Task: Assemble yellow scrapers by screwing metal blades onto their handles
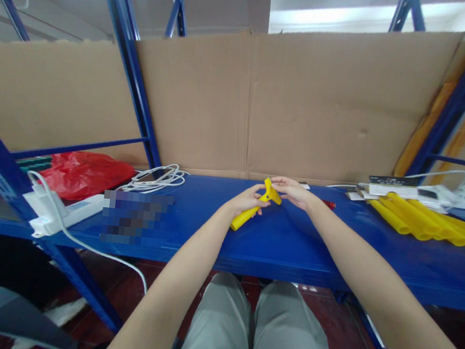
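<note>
Over the blue tabletop (292, 240), my left hand (250, 199) is wrapped round a yellow tool (245, 217) with a tube-like handle and a wider, forked head. The handle slants down to the left and the head points up to the right. My right hand (292, 191) is at the head of the tool, its fingers closed on the head's upper edge. Part of the handle is hidden by my left fingers. A small red object (329, 204) lies just right of my right wrist.
Several yellow tubes (425, 218) lie at the right beside small boxes (393, 188). At the left are a white power strip (81, 210), coiled white cable (162, 177) and a red plastic bag (88, 174). Cardboard (305, 104) stands behind, between blue posts (131, 71).
</note>
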`<state>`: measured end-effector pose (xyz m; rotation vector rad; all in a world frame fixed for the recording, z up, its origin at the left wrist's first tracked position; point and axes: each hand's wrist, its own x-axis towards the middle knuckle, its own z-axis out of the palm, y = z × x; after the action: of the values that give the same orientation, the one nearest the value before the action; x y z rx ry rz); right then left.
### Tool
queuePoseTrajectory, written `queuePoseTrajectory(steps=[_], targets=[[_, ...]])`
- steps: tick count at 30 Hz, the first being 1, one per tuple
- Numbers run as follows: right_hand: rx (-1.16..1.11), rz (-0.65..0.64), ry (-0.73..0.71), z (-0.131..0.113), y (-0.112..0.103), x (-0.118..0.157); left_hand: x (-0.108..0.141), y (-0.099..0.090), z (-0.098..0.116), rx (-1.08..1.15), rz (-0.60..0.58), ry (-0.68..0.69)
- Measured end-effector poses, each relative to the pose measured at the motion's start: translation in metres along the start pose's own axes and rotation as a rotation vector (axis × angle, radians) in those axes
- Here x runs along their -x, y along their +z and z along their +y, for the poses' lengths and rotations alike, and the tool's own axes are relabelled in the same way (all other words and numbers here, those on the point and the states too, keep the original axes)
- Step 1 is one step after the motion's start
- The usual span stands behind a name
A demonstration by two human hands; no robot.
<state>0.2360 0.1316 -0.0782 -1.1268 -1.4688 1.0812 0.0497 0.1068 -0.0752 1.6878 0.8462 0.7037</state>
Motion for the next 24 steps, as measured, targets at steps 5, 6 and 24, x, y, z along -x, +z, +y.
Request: queuePoseTrajectory(steps=[5, 6, 24], targets=[[0.081, 0.132, 0.030, -0.004, -0.007, 0.000, -0.001, 0.001, 0.001, -0.026, 0.079, -0.012], [0.114, 0.175, 0.005, -0.004, -0.009, -0.002, -0.001, 0.001, 0.002, -0.033, 0.100, -0.015], [1.307, 0.219, -0.008, 0.025, -0.119, 0.029, -0.011, -0.006, -0.005, -0.156, 0.399, -0.131]])
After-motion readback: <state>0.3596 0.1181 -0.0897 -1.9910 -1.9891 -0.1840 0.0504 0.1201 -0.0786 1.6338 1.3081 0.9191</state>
